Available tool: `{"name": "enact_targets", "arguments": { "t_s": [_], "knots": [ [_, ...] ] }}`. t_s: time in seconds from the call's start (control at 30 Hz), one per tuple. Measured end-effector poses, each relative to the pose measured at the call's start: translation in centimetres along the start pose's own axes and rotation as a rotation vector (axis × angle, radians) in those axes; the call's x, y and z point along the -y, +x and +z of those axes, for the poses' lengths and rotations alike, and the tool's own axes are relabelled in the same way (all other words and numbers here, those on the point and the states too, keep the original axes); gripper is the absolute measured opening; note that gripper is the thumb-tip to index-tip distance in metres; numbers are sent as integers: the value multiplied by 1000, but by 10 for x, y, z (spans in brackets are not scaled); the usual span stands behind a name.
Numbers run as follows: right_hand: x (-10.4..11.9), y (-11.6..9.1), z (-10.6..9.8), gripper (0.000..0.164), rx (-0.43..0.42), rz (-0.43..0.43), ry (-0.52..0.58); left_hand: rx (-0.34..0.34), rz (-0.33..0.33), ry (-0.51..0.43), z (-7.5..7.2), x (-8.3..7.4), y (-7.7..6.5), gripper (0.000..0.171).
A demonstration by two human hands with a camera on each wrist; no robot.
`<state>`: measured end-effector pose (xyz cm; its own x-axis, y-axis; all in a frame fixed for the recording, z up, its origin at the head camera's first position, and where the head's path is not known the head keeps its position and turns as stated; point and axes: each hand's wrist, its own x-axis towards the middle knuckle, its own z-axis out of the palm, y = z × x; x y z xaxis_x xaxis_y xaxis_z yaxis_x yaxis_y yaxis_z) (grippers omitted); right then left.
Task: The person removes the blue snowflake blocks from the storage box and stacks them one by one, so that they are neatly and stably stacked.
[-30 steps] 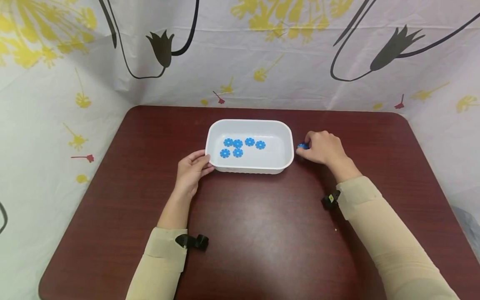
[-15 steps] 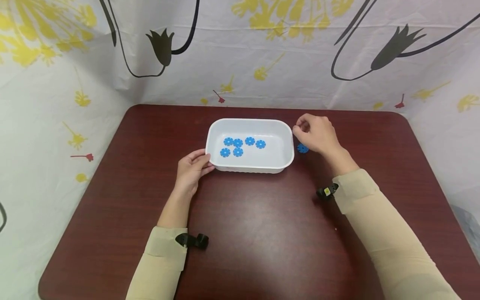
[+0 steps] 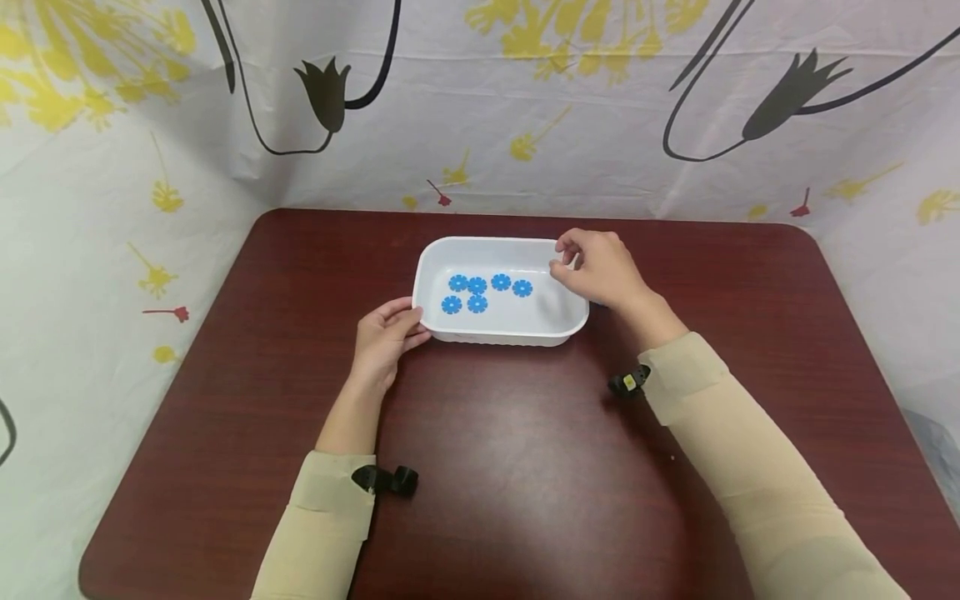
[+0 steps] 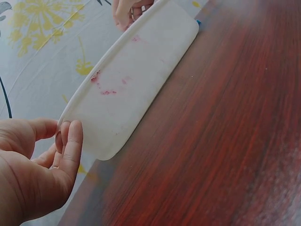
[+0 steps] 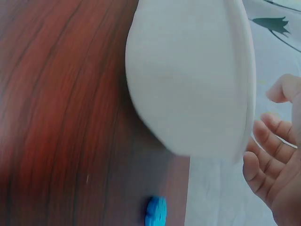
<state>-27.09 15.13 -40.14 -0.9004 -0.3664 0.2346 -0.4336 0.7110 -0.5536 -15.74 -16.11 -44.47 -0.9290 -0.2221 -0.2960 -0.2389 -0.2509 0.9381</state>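
A white plastic tray [image 3: 540,317] rests on the table, with several blue notched discs [image 3: 501,282] lying flat inside, mostly toward its left half. My left hand [image 3: 381,342] grips the tray's left end, thumb at the rim and fingers around the side. Over the tray's right end, my right hand [image 3: 600,271] hovers with fingers loosely bent and nothing visible between them; thumb and fingertips stand apart in the right wrist view. More blue discs, apparently stacked [image 5: 156,212], sit on the table just right of the tray, mostly hidden under the right hand in the head view.
The dark red-brown wooden table [image 3: 487,458] has rounded corners. Pale cloth [image 3: 480,108] with yellow and grey plant prints hangs behind and beside it. Both sleeves carry a small black wrist camera [image 3: 628,382].
My right hand has left the blue discs beside the tray, risen and moved left over the tray's right end. The left hand, the tray and the discs inside have stayed put.
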Motion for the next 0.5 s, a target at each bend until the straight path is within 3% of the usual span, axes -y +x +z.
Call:
{"name": "enact_targets", "arguments": {
  "t_s": [0.23, 0.5],
  "knots": [
    [16, 10, 14, 26, 114, -17, 7, -1, -1, 4, 0, -1, 0, 32],
    [19, 14, 30, 30, 234, 3, -53, -2, -5, 10, 0, 0, -1, 32]
  ]
}}
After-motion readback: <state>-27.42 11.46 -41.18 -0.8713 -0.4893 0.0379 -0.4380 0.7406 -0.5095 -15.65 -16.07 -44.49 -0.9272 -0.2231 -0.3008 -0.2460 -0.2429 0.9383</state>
